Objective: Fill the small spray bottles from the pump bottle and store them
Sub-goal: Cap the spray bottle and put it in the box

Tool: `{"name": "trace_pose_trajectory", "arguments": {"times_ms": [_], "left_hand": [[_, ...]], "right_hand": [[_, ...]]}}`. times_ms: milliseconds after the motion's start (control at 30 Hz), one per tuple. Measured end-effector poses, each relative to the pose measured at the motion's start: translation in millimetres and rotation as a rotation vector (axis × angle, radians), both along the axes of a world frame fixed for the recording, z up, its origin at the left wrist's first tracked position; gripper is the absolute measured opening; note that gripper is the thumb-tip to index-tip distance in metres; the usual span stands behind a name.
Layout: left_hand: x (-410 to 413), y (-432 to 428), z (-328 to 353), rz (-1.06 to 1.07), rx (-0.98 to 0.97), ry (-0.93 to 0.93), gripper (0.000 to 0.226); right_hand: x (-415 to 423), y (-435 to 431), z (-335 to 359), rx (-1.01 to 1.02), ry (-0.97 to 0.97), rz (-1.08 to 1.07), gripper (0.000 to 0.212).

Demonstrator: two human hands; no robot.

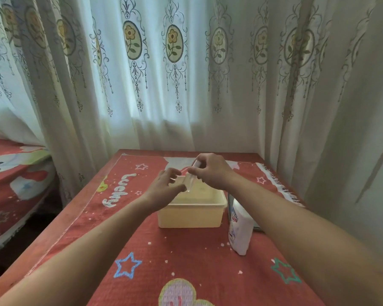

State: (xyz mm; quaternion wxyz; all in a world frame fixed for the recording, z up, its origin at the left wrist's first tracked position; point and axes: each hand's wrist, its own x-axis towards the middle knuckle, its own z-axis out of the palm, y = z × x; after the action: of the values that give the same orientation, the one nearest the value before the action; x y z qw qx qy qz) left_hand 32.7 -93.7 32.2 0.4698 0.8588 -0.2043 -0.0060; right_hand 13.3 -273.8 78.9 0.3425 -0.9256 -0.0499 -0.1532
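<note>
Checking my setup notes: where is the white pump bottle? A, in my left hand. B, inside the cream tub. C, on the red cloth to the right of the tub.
C: the white pump bottle stands upright on the red cloth, just right of the cream tub.

Two grips are in view: the left grip [164, 184] and the right grip [210, 171]. Pinched between them is one small clear spray bottle [189, 182]. One cream tub [190, 215] sits just beneath the grips. One white pump bottle [240, 228] is below the right grip. One red cloth [186, 250] covers one worktop [60, 228]. One bed [13, 173] lies far left of the left grip.
</note>
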Motion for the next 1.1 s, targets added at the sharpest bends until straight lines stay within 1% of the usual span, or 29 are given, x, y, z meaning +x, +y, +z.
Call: {"name": "trace_pose_trajectory", "arguments": {"times_ms": [100, 233, 367, 533, 600, 733, 867, 1100], "left_hand": [[15.1, 13.3, -17.4, 0.069, 0.135, -0.074, 0.048], [33.6, 24.2, -44.9, 0.094, 0.292, -0.136, 0.054], [50.7, 27.8, -55.6, 0.060, 0.307, -0.152, 0.055], [71.1, 32.4, -63.8, 0.033, 0.288, -0.129, 0.054], [73.6, 33.5, -67.0, 0.018, 0.296, -0.125, 0.054], [75.0, 33.7, -70.9, 0.008, 0.279, -0.114, 0.054], [72.9, 33.6, -68.2, 0.003, 0.274, -0.113, 0.055], [67.6, 32.1, -61.8, -0.003, 0.288, -0.108, 0.052]], "right_hand": [[27.0, -2.2, -13.3, -0.094, 0.003, -0.095, 0.021], [63.7, 2.3, -42.0, -0.193, 0.126, -0.114, 0.026], [85.8, 8.2, -69.1, -0.237, 0.174, -0.124, 0.025], [106.6, 11.8, -99.5, -0.375, 0.195, -0.128, 0.027], [111.5, 13.1, -105.2, -0.386, 0.203, -0.129, 0.027], [120.4, 24.9, -108.7, -0.318, 0.200, -0.168, 0.030], [123.8, 39.6, -108.9, -0.084, 0.257, -0.223, 0.019], [107.8, 39.1, -96.3, 0.035, 0.474, -0.260, 0.022]]}}
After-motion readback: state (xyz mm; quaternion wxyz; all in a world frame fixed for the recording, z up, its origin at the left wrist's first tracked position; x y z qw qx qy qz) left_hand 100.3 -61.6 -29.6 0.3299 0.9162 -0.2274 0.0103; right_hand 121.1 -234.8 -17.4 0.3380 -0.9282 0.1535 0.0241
